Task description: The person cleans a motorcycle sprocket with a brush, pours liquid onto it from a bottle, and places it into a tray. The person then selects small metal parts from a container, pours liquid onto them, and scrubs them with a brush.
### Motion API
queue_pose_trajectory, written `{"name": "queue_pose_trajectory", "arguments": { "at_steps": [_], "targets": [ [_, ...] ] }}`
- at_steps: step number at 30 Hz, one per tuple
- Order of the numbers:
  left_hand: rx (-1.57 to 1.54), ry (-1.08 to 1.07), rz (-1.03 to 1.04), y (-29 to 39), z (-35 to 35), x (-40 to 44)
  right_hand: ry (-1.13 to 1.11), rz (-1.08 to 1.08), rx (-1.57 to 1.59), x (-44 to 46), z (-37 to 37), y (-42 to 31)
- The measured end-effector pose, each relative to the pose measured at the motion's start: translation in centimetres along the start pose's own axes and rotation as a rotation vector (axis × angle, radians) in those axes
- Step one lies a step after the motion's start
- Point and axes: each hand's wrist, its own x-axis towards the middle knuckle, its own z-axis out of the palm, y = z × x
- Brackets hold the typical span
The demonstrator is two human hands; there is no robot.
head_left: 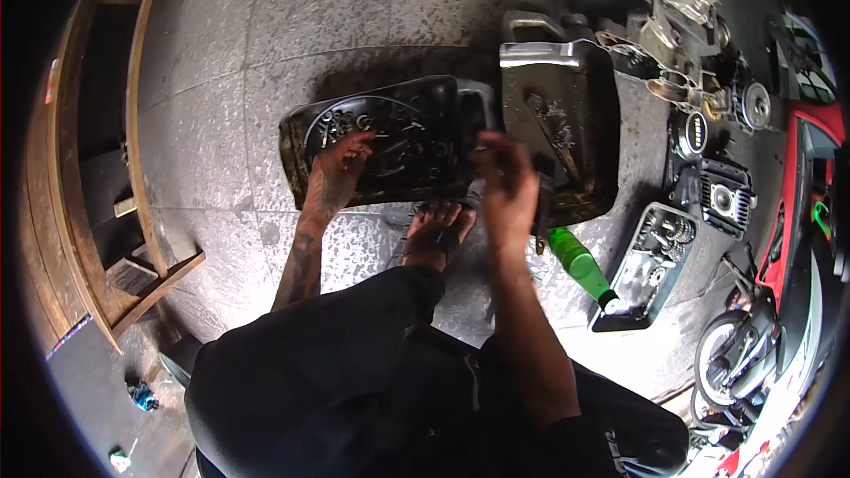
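A black tray (pixel 390 181) lies on the floor before me, holding dark liquid and several small metal parts, among them rings and bolts (pixel 341 124). My left hand (pixel 335 175) is over its left side, close to those parts. Its fingers are curled together; whether something small is between them is hidden. To the right of this tray, my right hand (pixel 512 179) is raised near the gap beside a second container. Motion smears its fingers, so their grip is unclear. That second container, a cut-open jerrycan (pixel 606 124), holds murky liquid and a long brush-like tool (pixel 553 128).
A green bottle (pixel 577 261) lies by the cut jerrycan. Right of it is a metal tray (pixel 627 314) with gears. Engine casings (pixel 673 35), a finned cylinder (pixel 726 199) and a motorcycle (pixel 730 354) line the right side. A wooden frame (pixel 142 80) stands left. My bare foot (pixel 434 230) is below the black tray.
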Motion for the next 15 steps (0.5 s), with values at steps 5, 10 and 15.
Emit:
{"name": "queue_pose_trajectory", "arguments": {
  "at_steps": [5, 10, 15],
  "targets": [
    [-0.184, 0.195, -0.087, -0.6, -1.1, -0.2, 0.283, 0.012, 0.202, 5.1, -3.2, -0.3],
    [-0.191, 0.311, -0.144, -1.1, -2.4, -0.7, 0.224, -0.018, -0.060, 7.0, -5.9, -1.7],
    [-0.043, 0.457, -0.002, -4.0, -2.9, -0.2, 0.067, -0.034, -0.359, 3.5, -6.9, 0.6]
  ]
}}
